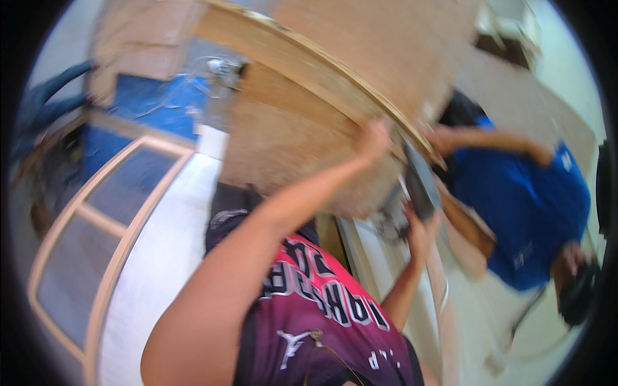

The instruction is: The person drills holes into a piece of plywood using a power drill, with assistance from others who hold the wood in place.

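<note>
A long wooden board (309, 62) with a raised edge runs diagonally across the upper middle of the view. My left hand (374, 140) is at the board's near side, towards its right end, and appears to grip it; motion blur hides the fingers. In my right hand (424, 229) is a dark grey elongated tool (421, 178), its far end close to the end of the board. Blur leaves the tool's exact kind unclear. Below the board lies a brown plywood panel (275, 140). Something metallic (390, 224) shows beside my right hand, too blurred to name.
A co-worker in a blue shirt (521, 202) is at the right, one hand (440, 139) by the board's end. To the left stands a curved wooden frame (130, 231) beside a white surface (154, 255). Another person's legs (58, 91) show at far left, near a blue sheet (140, 96).
</note>
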Demonstrator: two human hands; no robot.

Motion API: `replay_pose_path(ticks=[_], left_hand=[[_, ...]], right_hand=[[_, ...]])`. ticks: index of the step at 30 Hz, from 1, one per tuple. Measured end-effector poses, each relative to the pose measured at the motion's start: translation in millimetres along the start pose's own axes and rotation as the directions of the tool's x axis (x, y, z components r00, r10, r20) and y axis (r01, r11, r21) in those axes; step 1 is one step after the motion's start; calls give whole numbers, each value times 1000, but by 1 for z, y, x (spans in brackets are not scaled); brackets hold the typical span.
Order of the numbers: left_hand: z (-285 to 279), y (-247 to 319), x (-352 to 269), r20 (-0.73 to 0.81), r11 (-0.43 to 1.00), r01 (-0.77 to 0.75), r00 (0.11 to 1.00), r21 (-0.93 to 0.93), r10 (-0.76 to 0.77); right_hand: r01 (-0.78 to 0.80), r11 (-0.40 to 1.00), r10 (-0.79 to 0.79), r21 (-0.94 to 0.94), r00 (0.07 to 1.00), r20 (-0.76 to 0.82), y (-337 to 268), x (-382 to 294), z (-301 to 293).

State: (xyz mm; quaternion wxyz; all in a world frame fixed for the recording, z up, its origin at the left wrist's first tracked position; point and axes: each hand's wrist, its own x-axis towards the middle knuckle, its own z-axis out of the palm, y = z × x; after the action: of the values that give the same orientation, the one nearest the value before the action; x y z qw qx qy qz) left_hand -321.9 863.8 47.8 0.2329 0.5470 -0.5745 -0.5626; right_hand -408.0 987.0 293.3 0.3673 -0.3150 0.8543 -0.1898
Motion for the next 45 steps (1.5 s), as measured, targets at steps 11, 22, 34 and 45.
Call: replay_pose_path(ticks=[11, 22, 34, 45], left_hand=[[54, 1, 31, 395, 504, -688, 719, 522, 572], [5, 7, 43, 603, 234, -765, 624, 600, 496], [4, 14, 54, 829, -12, -898, 401, 440, 391], [7, -3, 48, 717, 52, -756, 638, 653, 281]], right_hand=[[-21, 906, 93, 422, 984, -149, 117, -71, 41], [-14, 797, 51, 604, 998, -45, 167, -99, 66], [-56, 728, 98, 683, 995, -22, 238, -147, 79], [-95, 683, 156, 724, 988, -19, 251, -175, 99]])
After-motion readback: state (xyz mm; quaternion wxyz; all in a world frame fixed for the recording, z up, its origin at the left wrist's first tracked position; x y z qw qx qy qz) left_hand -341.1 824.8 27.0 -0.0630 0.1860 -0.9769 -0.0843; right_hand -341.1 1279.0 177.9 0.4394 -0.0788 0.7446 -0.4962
